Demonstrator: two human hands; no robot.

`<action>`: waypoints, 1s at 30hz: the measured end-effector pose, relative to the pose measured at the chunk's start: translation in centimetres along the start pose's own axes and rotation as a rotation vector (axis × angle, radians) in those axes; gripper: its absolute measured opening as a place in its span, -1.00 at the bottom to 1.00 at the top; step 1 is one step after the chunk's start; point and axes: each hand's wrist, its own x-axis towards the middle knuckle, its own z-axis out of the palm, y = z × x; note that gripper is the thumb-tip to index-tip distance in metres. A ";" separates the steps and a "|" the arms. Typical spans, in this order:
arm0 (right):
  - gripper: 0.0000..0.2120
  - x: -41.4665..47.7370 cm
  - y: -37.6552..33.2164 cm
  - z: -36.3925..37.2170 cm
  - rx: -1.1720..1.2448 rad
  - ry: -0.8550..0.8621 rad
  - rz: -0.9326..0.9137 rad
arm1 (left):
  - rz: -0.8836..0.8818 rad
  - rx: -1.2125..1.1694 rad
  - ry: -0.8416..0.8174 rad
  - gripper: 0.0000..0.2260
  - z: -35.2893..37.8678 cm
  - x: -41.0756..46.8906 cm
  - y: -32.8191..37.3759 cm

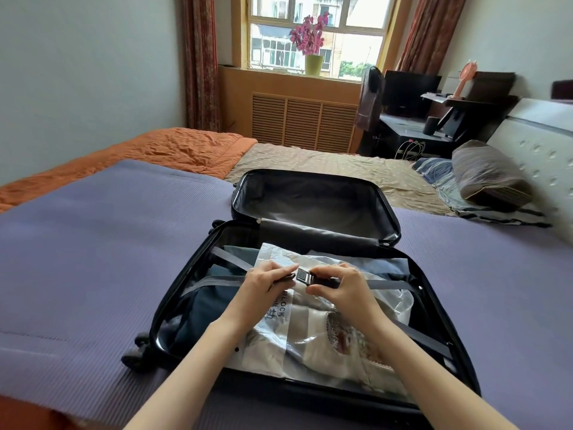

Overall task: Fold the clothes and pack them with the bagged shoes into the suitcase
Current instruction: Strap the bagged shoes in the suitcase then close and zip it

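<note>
Black buckle halves (302,276) lie mid-frame over the bagged shoes (325,336), left hand (263,285) pinching one, right hand (339,288) pinching the other

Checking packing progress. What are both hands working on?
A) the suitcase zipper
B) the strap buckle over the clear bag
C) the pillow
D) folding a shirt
B: the left hand and right hand each pinch one half of the buckle, above the clear bag.

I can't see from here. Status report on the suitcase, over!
Left hand and right hand each pinching half the buckle. Bagged shoes atop folded clothes in suitcase. Nothing blocking.
</note>
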 end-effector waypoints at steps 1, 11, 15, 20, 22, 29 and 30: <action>-0.66 0.0 0.0 -0.1 0.001 -0.009 0.002 | 0.005 0.021 -0.013 -0.64 0.1 0.0 -0.2; -0.63 -0.1 -0.2 -0.7 0.014 -0.151 0.006 | 0.072 0.051 -0.044 -0.59 0.6 0.3 -1.1; -0.65 0.1 -0.2 -0.5 0.021 -0.190 0.010 | 0.096 0.114 -0.051 -0.58 0.9 0.1 -1.6; -0.70 0.1 -0.1 -0.7 0.052 -0.177 -0.015 | 0.068 0.054 -0.022 -0.61 0.7 -0.1 -1.0; -0.73 0.1 -0.2 -0.7 0.077 -0.189 -0.025 | 0.039 0.065 -0.028 -0.60 0.7 -0.1 -0.8; -0.65 0.1 0.4 -1.0 0.112 -0.180 0.030 | -0.094 0.196 -0.321 -0.49 0.2 0.2 -0.6; -0.65 0.1 0.4 -1.0 0.111 -0.181 0.029 | -0.087 0.194 -0.340 -0.49 -0.2 0.3 -0.5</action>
